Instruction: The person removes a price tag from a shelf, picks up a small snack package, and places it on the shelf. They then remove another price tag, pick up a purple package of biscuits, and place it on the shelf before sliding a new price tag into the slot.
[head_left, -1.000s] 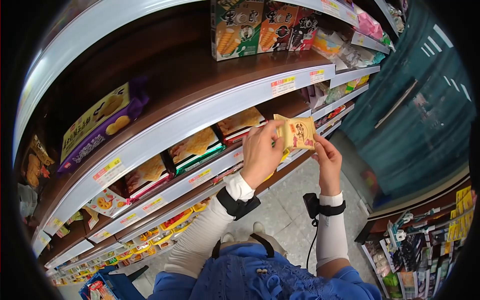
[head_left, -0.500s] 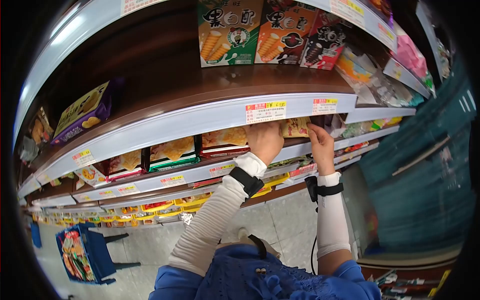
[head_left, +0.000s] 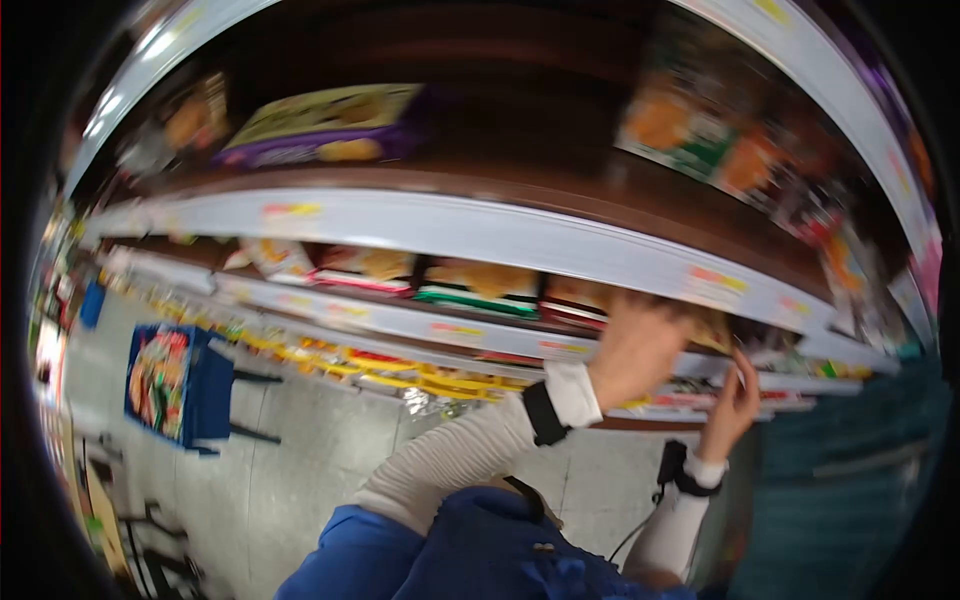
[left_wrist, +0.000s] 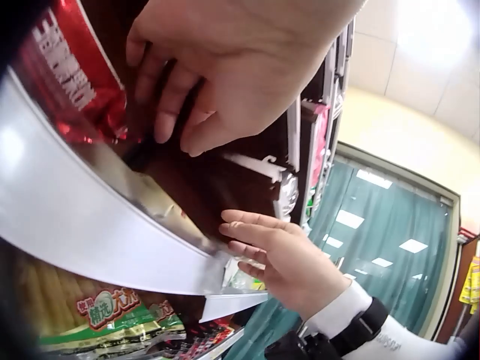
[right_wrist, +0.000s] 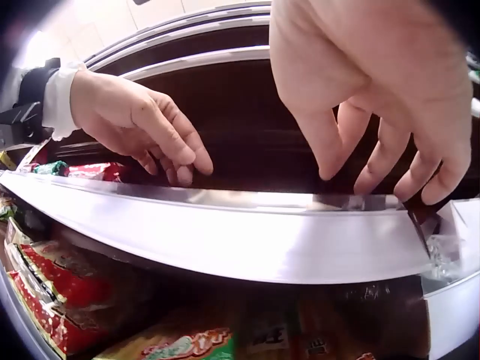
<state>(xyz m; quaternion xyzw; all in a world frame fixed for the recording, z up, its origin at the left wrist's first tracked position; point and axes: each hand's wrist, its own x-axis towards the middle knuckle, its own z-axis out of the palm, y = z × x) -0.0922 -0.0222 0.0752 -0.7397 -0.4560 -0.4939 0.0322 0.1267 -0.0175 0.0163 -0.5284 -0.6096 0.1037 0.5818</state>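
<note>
Pale yellow, a wrapped packet [left_wrist: 160,199] lies low on a shelf behind its white front strip [left_wrist: 105,214], which hides part of it. The left hand [left_wrist: 225,67] hangs above that place with fingers parted and loosely bent, and the right hand [right_wrist: 382,90] is similarly relaxed, its fingertips near the strip's upper edge; neither appears to have hold of anything, though whether any fingertip brushes the wrapper I cannot tell. With no grip on it, the packet could slide or tip against the strip if a finger caught its wrapper on the way past. A sideways sweep of the left hand might also shove the red foil packet [left_wrist: 75,82] close by, and knuckles lifted too soon could knock the upper shelf's edge [head_left: 480,235], since the gap between the two levels looks narrow. That overhanging edge and the front strip are the main obstructions, leaving a slot to reach through. On the shelf above sit a purple biscuit pack [head_left: 330,128] at the left and snack boxes [head_left: 690,130] at the right, their printing blurred. Below the strip is a green-labelled bag [left_wrist: 112,311]; well apart, on the floor, stands a blue bin [head_left: 212,390] filled with colourful packets, and a teal curtain [head_left: 840,500] hangs at the far right.
</note>
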